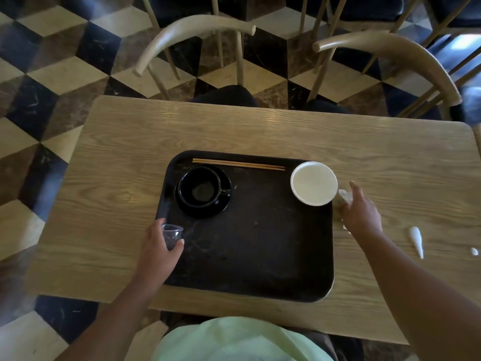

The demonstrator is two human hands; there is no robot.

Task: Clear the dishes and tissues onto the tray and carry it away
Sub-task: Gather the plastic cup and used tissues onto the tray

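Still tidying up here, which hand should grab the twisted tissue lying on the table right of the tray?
Right. The right hand is already on that side, near the twisted tissue; the left hand holds a clear cup across the tray.

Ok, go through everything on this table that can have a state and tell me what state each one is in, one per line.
Tray: flat on the table.
Black cup: upright on its saucer, looks empty.
Chopsticks: paired along the tray's far edge.
White bowl: upright, overhanging the tray's right rim.
Clear plastic cup: gripped by the left hand.
Crumpled tissue: at the right hand; grip unclear.
Twisted tissue: loose on the table.
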